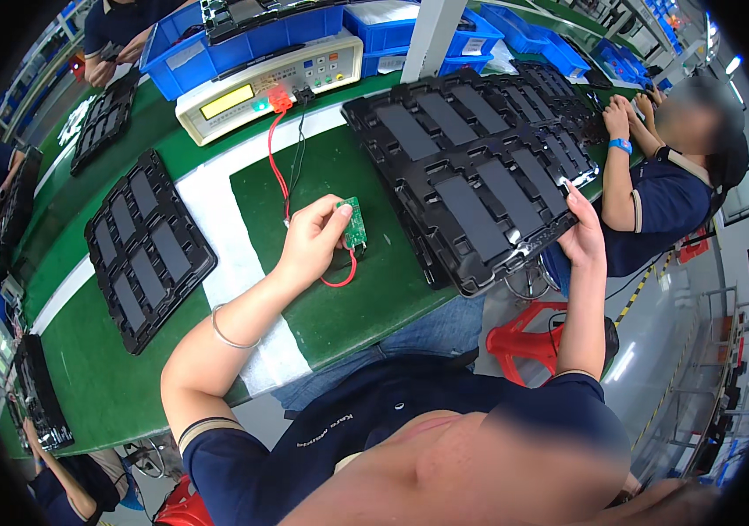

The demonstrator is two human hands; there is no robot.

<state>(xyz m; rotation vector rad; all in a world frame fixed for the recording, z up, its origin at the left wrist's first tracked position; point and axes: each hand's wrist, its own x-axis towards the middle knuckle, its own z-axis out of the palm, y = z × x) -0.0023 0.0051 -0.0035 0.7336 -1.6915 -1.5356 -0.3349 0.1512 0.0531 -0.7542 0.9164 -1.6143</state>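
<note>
My left hand (311,232) pinches a small green circuit board (356,230) between thumb and fingers over the green mat. A short red wire (344,279) loops from the board's lower end back under my hand. My right hand (585,232) grips the near right edge of a black plastic tray (480,156), thumb on top. Dark flat rectangular pieces sit in its pockets. The tray is tilted, with another black tray edge (431,263) showing beneath. Red and black leads (274,162) run from a bench tester (269,92) down to beside my left hand; their ends are partly hidden.
Another black tray (151,250) with dark pieces lies at left on the green bench (67,307). Blue bins (173,53) stand behind the tester, near a metal post (434,39). A co-worker (673,193) sits at right. A red stool (519,342) stands below the bench.
</note>
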